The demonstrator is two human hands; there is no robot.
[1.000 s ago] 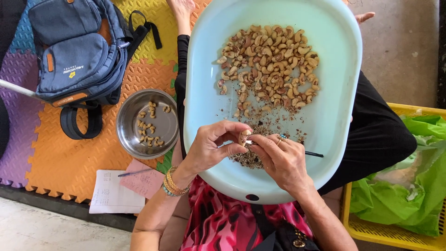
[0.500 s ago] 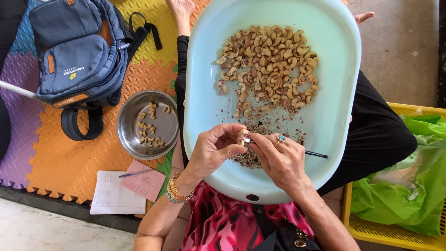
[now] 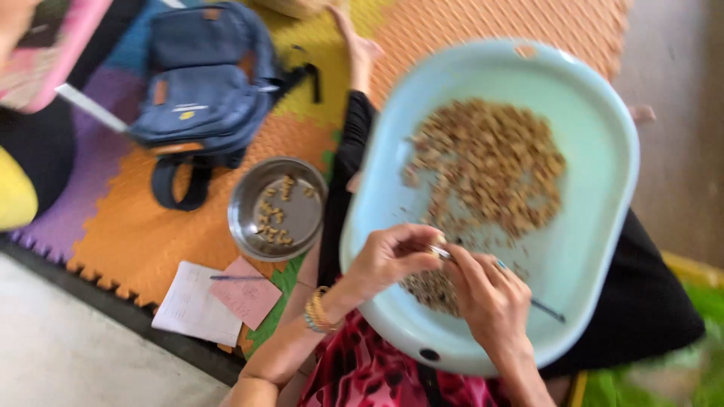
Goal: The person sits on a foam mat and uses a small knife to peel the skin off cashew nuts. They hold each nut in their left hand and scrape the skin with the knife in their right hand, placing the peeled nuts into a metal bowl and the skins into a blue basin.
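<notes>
Left hand (image 3: 388,260) and right hand (image 3: 490,301) meeting over pale blue basin (image 3: 603,226), grip pinched on one small nut (image 3: 437,245), thin tool (image 3: 547,309) under right fingers; heaped nuts (image 3: 483,166) beyond; steel bowl (image 3: 245,215), blue backpack (image 3: 204,83) farther off.

Room on the tray's near rim — crowded further out

Bare tray (image 3: 603,226) right of the nuts (image 3: 483,162); left, the bowl (image 3: 277,209) and backpack (image 3: 204,90) block the mat — papers (image 3: 215,301) too.

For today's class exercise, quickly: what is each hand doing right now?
Left hand: closed, pinching a small nut.
Right hand: closed on a thin metal tool.
</notes>
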